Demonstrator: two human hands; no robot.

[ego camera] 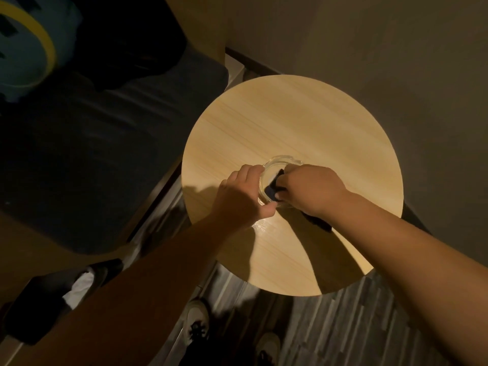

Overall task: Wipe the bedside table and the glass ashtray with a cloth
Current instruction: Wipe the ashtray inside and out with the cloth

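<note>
A round bedside table (290, 120) of light wood fills the middle of the head view. The clear glass ashtray (280, 160) stands near its centre. My left hand (244, 196) grips the ashtray's left rim, fingers and thumb curled round it. My right hand (311, 190) holds a dark cloth (273, 186) bunched inside the ashtray's bowl. A tail of the cloth hangs out below my right wrist onto the table. Most of the ashtray is hidden by my two hands.
A bed with dark bedding (92, 154) runs along the left, close to the table's edge. A wall (369, 43) stands behind the table. Below lies a striped floor (343, 326) with my two shoes (196, 320).
</note>
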